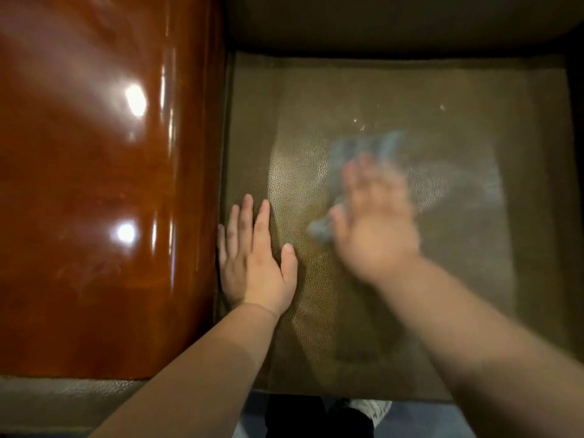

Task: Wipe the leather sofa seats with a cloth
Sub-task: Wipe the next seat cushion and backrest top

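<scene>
Brown pebbled leather filled the sofa seat (316, 327) where the person leaned over it, both bare forearms reaching forward from the near edge. Nearest, the left hand (256, 263) lay flat on the leather with fingers straight and slightly spread, gripping nothing, its little finger side touching the glossy reddish wooden armrest (94, 184) that rose just left of it. Right of that hand and a little farther in, the right hand (373, 222) was smeared by blur, palm down on a blue-grey cloth (363, 150); its fingers looked extended over the fabric rather than curled round it. The cloth lay under that hand, showing beyond the fingertips and again beside the thumb, pressed against the seat. Farther still, beyond the cloth, small wet glints (360, 124) dotted the leather, and the dark backrest (395, 23) closed the view.
</scene>
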Motion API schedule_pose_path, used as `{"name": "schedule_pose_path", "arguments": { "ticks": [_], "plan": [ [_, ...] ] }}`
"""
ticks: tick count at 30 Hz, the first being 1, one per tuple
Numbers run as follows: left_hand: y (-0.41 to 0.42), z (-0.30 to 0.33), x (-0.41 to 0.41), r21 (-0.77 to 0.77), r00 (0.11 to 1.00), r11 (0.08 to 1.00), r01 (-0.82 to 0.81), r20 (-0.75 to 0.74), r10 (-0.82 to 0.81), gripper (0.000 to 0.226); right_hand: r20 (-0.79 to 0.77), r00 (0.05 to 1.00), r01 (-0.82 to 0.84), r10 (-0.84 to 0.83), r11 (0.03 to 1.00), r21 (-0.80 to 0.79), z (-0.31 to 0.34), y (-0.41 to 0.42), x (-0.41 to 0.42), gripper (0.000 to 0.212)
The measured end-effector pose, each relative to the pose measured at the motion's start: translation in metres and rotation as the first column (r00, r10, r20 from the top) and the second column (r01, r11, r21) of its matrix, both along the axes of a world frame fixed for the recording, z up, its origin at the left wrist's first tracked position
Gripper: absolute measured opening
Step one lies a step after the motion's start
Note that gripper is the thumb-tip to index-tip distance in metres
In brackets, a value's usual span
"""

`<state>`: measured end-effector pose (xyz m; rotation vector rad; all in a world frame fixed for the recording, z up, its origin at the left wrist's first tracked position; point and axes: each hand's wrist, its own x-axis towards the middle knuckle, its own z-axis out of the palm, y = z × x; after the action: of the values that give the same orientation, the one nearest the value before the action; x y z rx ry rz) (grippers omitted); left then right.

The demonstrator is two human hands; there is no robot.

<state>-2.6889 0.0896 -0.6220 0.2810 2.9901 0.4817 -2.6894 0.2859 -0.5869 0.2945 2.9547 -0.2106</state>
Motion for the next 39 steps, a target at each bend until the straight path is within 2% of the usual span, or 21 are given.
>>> {"name": "schedule_pose_path", "arguments": {
  "ticks": [2,3,5,6,8,10,12,15,18,20,21,23,25,26,28,29,32,34,35,37,39],
  "plan": [
    [-0.001,-0.001,0.000,0.009,1.000,1.000,0.003,-0.004,-0.003,0.076,0.062,0.929,-0.361,0.366,0.929,-0.079,0.004,-0.039,0.015,0.068],
    [-0.002,-0.002,0.000,0.008,1.000,1.000,0.005,-0.008,-0.005,0.075,0.096,0.874,-0.466,0.477,0.877,-0.117,0.005,-0.036,0.015,0.067],
    [-0.002,-0.003,0.000,0.023,1.000,1.000,0.007,-0.020,-0.006,0.075,0.103,0.846,-0.516,0.524,0.851,-0.094,0.001,0.000,0.004,0.067],
    [-0.002,-0.003,0.000,0.033,1.000,0.999,0.010,-0.025,-0.009,0.076,0.101,0.887,-0.447,0.451,0.893,-0.054,-0.001,0.023,-0.004,0.067],
    [-0.001,-0.003,-0.001,0.025,0.999,1.000,0.011,-0.032,-0.010,0.078,0.093,0.989,-0.114,0.113,0.993,0.006,-0.003,0.074,-0.025,0.067],
    [-0.001,-0.002,-0.001,0.013,1.000,1.000,0.005,-0.022,-0.005,0.080,0.220,0.952,0.208,-0.213,0.977,0.047,0.004,0.093,-0.042,0.070],
    [-0.001,-0.002,0.001,0.022,1.000,1.000,0.004,-0.012,-0.004,0.081,0.211,0.935,0.269,-0.286,0.957,0.105,0.003,0.065,-0.048,0.070],
    [-0.001,0.000,0.000,0.004,1.000,1.000,-0.012,0.007,0.012,0.081,0.123,0.983,-0.140,0.137,0.990,0.013,-0.002,-0.013,-0.038,0.073],
    [0.000,0.004,0.000,-0.069,0.997,0.998,-0.014,0.075,0.019,0.080,0.147,0.858,-0.485,0.492,0.871,-0.081,0.002,-0.026,-0.028,0.072],
    [0.002,0.006,0.000,-0.049,0.996,0.998,-0.025,0.082,0.029,0.079,0.106,0.805,-0.581,0.584,0.812,-0.062,0.000,0.007,-0.051,0.072],
    [0.001,0.006,0.000,-0.026,0.997,0.999,-0.023,0.077,0.025,0.079,0.080,0.837,-0.540,0.541,0.841,-0.036,-0.002,0.026,-0.068,0.074],
    [-0.002,0.003,0.001,-0.001,0.998,1.000,-0.015,0.064,0.015,0.079,0.141,0.956,-0.256,0.258,0.966,-0.036,-0.003,0.062,-0.111,0.074],
    [-0.001,0.002,0.002,0.009,0.998,1.000,-0.011,0.055,0.010,0.079,0.226,0.974,-0.037,0.030,0.999,0.027,-0.001,0.065,-0.139,0.071],
    [0.000,0.003,0.002,0.017,0.999,1.000,-0.019,0.051,0.018,0.080,0.216,0.976,-0.020,0.013,0.999,0.029,-0.001,0.051,-0.139,0.071],
    [0.001,0.004,0.003,0.010,0.995,0.998,-0.063,0.079,0.062,0.084,0.117,0.980,-0.157,0.158,0.987,-0.017,-0.004,0.010,-0.114,0.075],
    [0.002,0.005,0.004,-0.020,0.989,0.996,-0.090,0.114,0.092,0.087,0.083,0.950,-0.298,0.300,0.954,-0.038,-0.004,-0.011,-0.090,0.075],
    [0.004,0.009,0.008,-0.113,0.959,0.974,-0.196,0.184,0.215,0.090,0.068,0.748,-0.655,0.660,0.751,-0.089,-0.004,-0.032,-0.037,0.068],
    [0.006,0.012,0.010,-0.132,0.943,0.958,-0.254,0.188,0.276,0.090,0.138,0.614,-0.768,0.777,0.628,-0.126,0.003,-0.010,-0.062,0.068],
    [0.007,0.011,0.012,-0.122,0.941,0.957,-0.264,0.183,0.284,0.090,0.148,0.597,-0.783,0.789,0.613,-0.109,0.001,0.001,-0.082,0.070],
    [0.007,0.008,0.012,-0.087,0.950,0.962,-0.259,0.157,0.271,0.089,0.102,0.728,-0.674,0.678,0.735,-0.074,-0.007,0.023,-0.135,0.074],
    [0.006,0.005,0.012,-0.080,0.956,0.965,-0.249,0.138,0.258,0.090,0.165,0.874,-0.452,0.456,0.890,-0.066,-0.008,0.024,-0.183,0.072]
  ]
}}
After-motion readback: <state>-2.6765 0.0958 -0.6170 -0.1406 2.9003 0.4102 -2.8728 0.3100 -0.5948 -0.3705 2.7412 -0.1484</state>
